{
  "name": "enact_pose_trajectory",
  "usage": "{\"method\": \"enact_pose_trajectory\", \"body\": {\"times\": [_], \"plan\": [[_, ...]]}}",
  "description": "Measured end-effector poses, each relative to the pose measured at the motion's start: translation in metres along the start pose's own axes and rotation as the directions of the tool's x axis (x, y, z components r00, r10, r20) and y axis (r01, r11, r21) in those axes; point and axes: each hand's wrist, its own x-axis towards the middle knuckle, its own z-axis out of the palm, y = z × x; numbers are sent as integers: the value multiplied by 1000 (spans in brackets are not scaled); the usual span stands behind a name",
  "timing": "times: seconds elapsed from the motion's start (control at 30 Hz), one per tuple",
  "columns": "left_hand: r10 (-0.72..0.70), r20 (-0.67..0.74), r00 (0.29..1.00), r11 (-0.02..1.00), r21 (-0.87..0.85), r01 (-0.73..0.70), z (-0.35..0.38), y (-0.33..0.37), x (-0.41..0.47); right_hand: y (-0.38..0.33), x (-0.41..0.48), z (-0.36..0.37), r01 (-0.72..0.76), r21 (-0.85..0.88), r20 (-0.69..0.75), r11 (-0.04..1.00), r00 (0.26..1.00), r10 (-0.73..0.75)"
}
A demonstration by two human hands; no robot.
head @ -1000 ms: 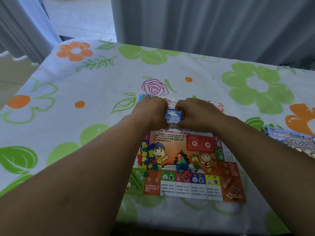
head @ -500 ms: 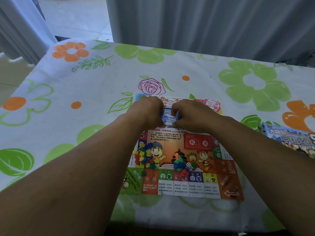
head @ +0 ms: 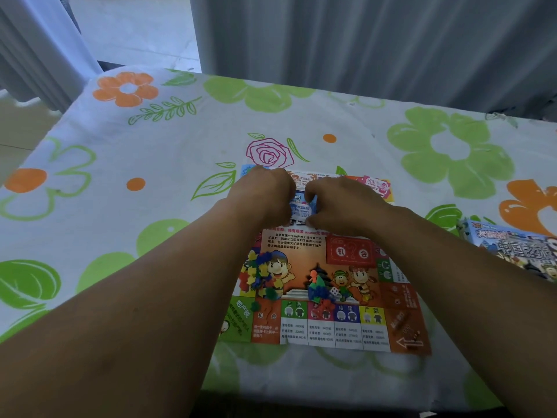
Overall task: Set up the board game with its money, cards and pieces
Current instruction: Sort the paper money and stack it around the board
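A colourful paper game board lies flat on the table in front of me. Over its far half, my left hand and my right hand meet, both pinching a small stack of blue play money. More printed notes, one pink, lie along the board's far edge, partly hidden by my hands. A pile of small plastic houses in several colours sits on the board's left. Pawns and a white die sit near its middle.
The table wears a white cloth with green and orange flowers. The game box lies at the right, cut off by the frame. Grey curtains hang behind the far edge, and the table's left edge drops to the floor.
My hands stay together on the blue notes, with the fingers shifting slightly. The view has tilted a little, so the board sits somewhat lower and farther left.
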Motion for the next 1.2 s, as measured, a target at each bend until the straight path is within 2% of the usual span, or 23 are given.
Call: {"method": "enact_pose_trajectory", "body": {"times": [0.83,1.2], "plan": [[-16,51,999,999,-44,18,0,-1,4,2,1,2,-13,100,-11,995,1000,14],[-29,57,998,998,-55,33,1,0,4,2,2,6,0,79,-30,997,1000,2]]}}
